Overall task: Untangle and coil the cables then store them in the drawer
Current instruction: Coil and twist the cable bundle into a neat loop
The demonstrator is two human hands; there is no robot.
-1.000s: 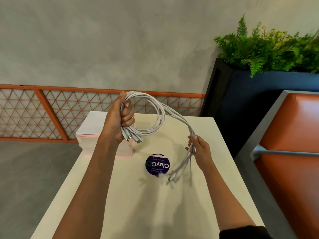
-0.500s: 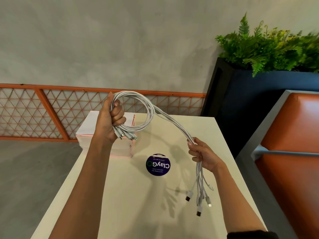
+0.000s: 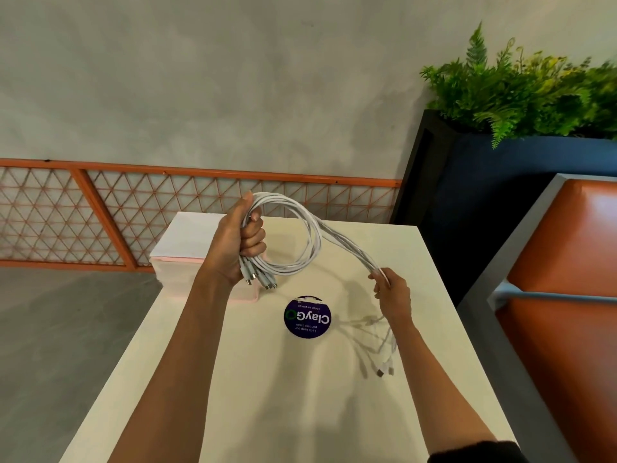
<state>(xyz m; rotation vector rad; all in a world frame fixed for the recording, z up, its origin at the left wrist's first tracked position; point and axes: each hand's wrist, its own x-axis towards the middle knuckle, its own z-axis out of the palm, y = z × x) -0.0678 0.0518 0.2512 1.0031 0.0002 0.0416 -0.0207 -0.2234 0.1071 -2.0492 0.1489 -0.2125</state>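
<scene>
A bundle of thin white cables [image 3: 312, 240] hung in the air above the cream rectangular table [image 3: 267, 396], looped once. The left hand [image 3: 238, 243] was clenched around the loop, plug ends protruding below the fist. The right hand [image 3: 392, 292] pinched the trailing strands, whose blurred connectors dangled beneath the wrist. A round purple sticker [image 3: 307, 316] lay between the hands; a white-and-pink box [image 3: 190, 242] stood behind the left hand.

Grey wall [image 3: 233, 78], orange lattice railing [image 3: 200, 195]
</scene>
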